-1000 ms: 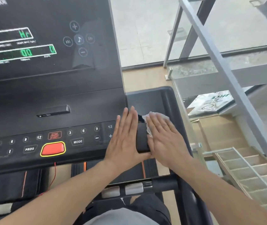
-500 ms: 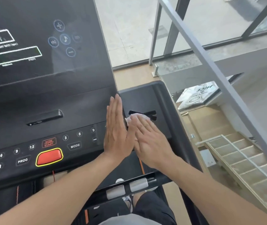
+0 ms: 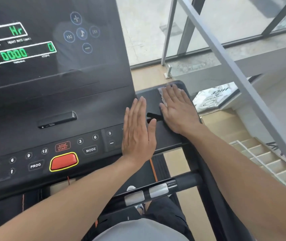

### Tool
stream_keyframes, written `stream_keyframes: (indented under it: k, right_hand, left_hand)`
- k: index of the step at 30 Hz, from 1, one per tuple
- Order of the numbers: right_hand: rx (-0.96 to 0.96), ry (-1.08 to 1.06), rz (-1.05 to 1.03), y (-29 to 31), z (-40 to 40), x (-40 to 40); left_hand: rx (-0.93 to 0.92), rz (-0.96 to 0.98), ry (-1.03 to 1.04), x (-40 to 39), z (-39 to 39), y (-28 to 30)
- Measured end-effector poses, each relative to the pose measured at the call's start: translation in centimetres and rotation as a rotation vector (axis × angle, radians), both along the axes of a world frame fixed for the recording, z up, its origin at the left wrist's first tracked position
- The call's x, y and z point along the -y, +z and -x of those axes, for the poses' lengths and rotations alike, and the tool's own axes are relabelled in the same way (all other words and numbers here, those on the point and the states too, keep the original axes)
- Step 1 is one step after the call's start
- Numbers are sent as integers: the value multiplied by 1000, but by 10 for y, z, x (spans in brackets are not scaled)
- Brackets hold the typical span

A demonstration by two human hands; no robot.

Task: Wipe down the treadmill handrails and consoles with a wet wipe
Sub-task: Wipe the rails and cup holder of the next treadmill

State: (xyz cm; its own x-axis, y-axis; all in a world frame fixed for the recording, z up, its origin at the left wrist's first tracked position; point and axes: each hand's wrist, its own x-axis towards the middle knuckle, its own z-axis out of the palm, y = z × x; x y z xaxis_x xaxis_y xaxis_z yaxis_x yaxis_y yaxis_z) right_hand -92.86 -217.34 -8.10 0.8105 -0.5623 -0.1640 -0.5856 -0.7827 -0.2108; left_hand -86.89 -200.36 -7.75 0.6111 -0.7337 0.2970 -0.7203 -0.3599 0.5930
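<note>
My right hand (image 3: 178, 110) lies flat, fingers straight and close together, pressing the wet wipe (image 3: 161, 94) down on the right wing of the treadmill console (image 3: 79, 108), close to that wing's far right corner. Only a crumpled white edge of the wipe shows, sticking out past my forefinger and fingertips; the rest is hidden under my palm. Nothing is curled round it: the grip is fully open and the wipe is held only by pressure from the flat hand.

My left hand (image 3: 138, 131) is also open, fingers straight and together, resting flat on the console where the button panel meets the right wing. It covers the right end of the button row, beside the "9" and minus keys. Its thumb points toward a dark slot (image 3: 153, 117) in the wing, which lies between my two hands. That hand holds nothing.

Nearer the console's front edge sit the red stop button (image 3: 64, 161) and the MODE key (image 3: 91, 150). Below the front edge runs the black handrail (image 3: 187, 181) with its two silver sensor pads (image 3: 158, 190).
</note>
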Motion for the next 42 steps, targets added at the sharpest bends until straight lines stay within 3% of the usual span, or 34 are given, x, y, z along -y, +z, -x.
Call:
stream_keyframes:
  k: [7,12,17,19,21,23,27,31,35,38,42]
  right_hand:
    - [-26,-254,4,-3,108,-96]
    - [50,-379,-69,-1,83,-62]
    - [110,-523,-480,17,15,28]
    - [174,-591,-696,24,13,44]
    - [163,-637,-780,26,24,39]
    - [132,-576,-634,22,40,19]
    - [402,-542,-452,7,64,1]
    - [543,-504,-16,10,52,-12]
    - [491,-97,-65,4,17,-75]
    - [505,-75,-39,-4,16,-90]
    - [302,26,-90,8,26,-68]
  left_hand:
    - [-6,0,-15,1,-1,-3]
    - [24,-58,-50,3,0,-5]
    - [70,-102,-75,4,-1,-6]
    - [83,-115,-78,6,-1,-7]
    - [75,-109,-71,6,-1,-6]
    - [15,-61,-46,4,0,-5]
    - [-115,53,-4,-1,2,-1]
    - [-172,94,23,0,1,2]
    - [-258,179,5,-5,0,5]
    - [-278,221,16,-6,0,6]
    - [-268,200,-2,-6,1,3]
